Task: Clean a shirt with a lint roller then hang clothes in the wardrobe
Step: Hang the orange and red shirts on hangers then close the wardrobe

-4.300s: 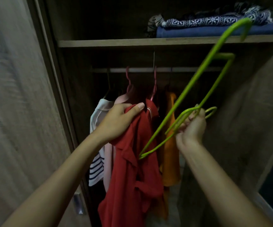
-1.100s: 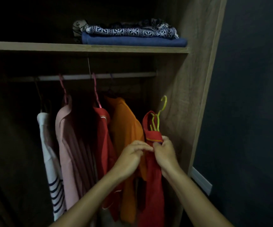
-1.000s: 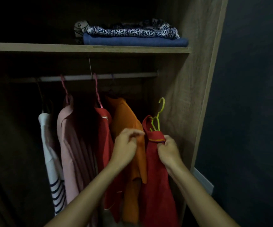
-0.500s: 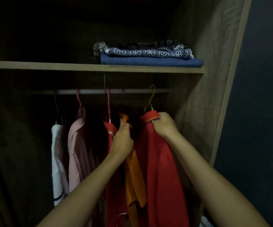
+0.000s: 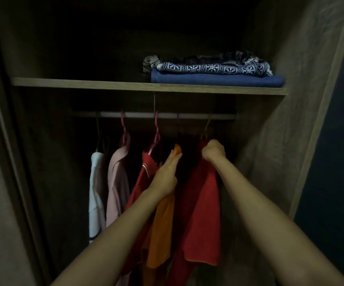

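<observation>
Right hand [image 5: 213, 151] clenched on red shirt [image 5: 203, 203] collar, just under green hanger [image 5: 206, 129] hooked on rail [image 5: 167, 115] | left hand [image 5: 166, 178] fingers straight, touching orange shirt [image 5: 160, 234] | red shirt hangs below right grip, right of left grip.

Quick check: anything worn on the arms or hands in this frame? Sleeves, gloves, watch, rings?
Nothing visible. Both forearms are bare up to the frame edge, no sleeves in view. The left hand and right hand show no gloves, watch or wristband; the light is too dim to rule out rings.
</observation>
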Available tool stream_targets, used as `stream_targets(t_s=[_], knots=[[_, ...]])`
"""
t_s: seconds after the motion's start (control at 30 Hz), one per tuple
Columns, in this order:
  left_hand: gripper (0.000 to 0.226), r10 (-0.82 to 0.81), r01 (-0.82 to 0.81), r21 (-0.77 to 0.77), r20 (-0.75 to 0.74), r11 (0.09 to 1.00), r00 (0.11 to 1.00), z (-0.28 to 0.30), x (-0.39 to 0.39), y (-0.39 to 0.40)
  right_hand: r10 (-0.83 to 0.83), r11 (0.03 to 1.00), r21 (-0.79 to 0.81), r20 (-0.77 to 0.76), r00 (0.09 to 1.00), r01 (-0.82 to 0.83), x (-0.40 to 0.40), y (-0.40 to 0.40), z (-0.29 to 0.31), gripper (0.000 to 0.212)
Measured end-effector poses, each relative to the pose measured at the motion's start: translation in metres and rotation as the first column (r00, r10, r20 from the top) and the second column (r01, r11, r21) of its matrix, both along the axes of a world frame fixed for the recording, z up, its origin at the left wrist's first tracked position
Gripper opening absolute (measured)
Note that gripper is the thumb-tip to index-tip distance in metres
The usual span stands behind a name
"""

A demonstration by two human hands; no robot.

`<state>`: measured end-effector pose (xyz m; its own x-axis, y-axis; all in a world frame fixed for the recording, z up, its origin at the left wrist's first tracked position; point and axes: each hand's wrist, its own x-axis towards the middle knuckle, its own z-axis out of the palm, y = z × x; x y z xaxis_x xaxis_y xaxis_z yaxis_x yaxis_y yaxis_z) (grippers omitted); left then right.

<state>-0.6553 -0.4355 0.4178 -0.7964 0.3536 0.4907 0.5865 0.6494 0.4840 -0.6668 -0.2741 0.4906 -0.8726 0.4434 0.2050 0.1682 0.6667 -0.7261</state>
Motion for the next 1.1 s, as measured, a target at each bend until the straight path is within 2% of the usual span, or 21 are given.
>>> stream_targets(t_s=[0.1, 0.17, 0.23, 0.3, 0.4, 0.53, 0.6, 0.7, 0.97, 1.1], knots=[[0.084, -0.035, 0.035, 0.039, -0.014, 0.999, 0.999, -0.006, -0.003, 0.005, 0.002, 0.999, -0.034, -0.044, 0.999, -0.004, 0.008, 0.002, -0.028, 0.030], [0.092, -0.056, 0.058, 0.119, -0.021, 0.991, 0.998, -0.015, 0.002, 0.009, 0.022, 0.999, -0.044, -0.101, 0.995, -0.026, 0.022, 0.003, -0.053, 0.046], [0.106, -0.010, 0.010, 0.161, -0.004, 0.987, 1.000, -0.034, 0.013, 0.011, 0.045, 0.995, -0.076, -0.163, 0.986, -0.058, 0.041, 0.003, -0.087, 0.060], [0.110, 0.041, -0.047, 0.195, 0.034, 0.980, 0.999, -0.063, 0.029, 0.010, 0.056, 0.994, -0.081, -0.201, 0.978, -0.074, 0.060, 0.003, -0.128, 0.055], [0.096, 0.060, -0.098, 0.227, 0.170, 0.969, 0.984, -0.112, 0.048, 0.002, 0.076, 0.996, -0.044, -0.109, 0.991, -0.081, 0.090, 0.004, -0.194, 0.036], [0.079, 0.025, -0.078, 0.214, 0.241, 0.974, 0.970, -0.152, 0.074, -0.006, 0.107, 0.991, 0.071, 0.076, 0.991, -0.112, 0.120, 0.007, -0.259, 0.030], [0.072, 0.029, -0.087, 0.237, 0.238, 0.968, 0.971, -0.163, 0.084, -0.006, 0.113, 0.983, 0.133, 0.092, 0.989, -0.125, 0.127, 0.010, -0.269, 0.026], [0.066, 0.057, -0.119, 0.264, 0.230, 0.957, 0.971, -0.173, 0.089, -0.004, 0.094, 0.984, 0.143, 0.086, 0.992, -0.106, 0.132, 0.011, -0.272, 0.027], [0.043, 0.139, -0.187, 0.168, 0.261, 0.968, 0.955, -0.197, 0.090, -0.018, 0.136, 0.979, 0.137, 0.114, 0.984, -0.151, 0.143, 0.003, -0.285, 0.027], [0.053, 0.092, -0.120, 0.101, 0.247, 0.988, 0.965, -0.207, 0.114, -0.040, 0.107, 0.981, 0.150, 0.121, 0.987, -0.125, 0.151, -0.011, -0.291, 0.022]])
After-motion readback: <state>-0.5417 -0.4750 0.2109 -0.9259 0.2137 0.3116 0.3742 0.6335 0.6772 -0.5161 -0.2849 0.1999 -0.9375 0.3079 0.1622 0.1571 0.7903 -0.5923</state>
